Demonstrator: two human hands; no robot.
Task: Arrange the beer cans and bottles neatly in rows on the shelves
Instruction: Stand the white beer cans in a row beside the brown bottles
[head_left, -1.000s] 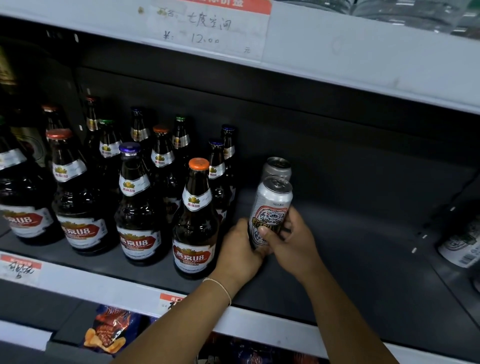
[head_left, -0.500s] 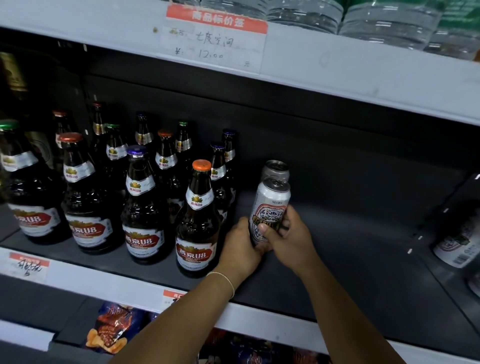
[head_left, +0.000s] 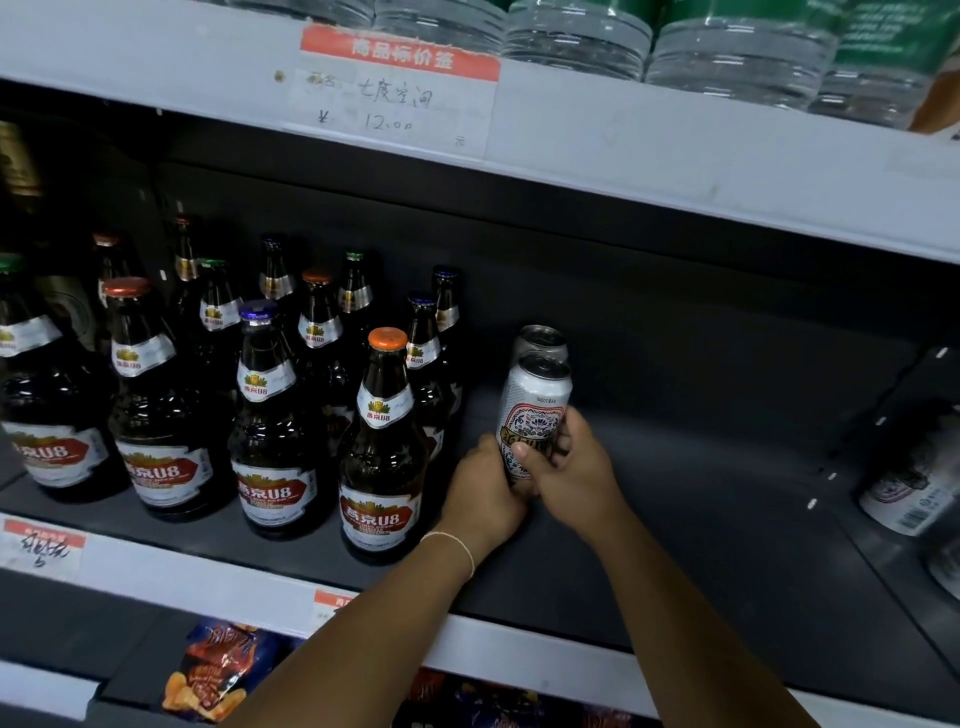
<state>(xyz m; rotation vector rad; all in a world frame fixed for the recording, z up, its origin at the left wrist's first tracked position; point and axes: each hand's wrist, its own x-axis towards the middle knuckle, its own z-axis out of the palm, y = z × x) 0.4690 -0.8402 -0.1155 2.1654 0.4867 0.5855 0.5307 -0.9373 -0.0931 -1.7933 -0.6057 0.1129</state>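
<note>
Front can (head_left: 535, 415) gripped low by fingers (head_left: 558, 453) of both hands, directly before rear can (head_left: 540, 340); presumably lining the row.

You are looking at two silver beer cans: the front can (head_left: 535, 415) and a second can (head_left: 540, 340) just behind it. You are seeing at least eleven brown beer bottles (head_left: 382, 452) standing left of them; the dark back rows are hiding any more. Your two hands, the left hand (head_left: 480, 488) and the right hand (head_left: 574, 467), are both showing.
</note>
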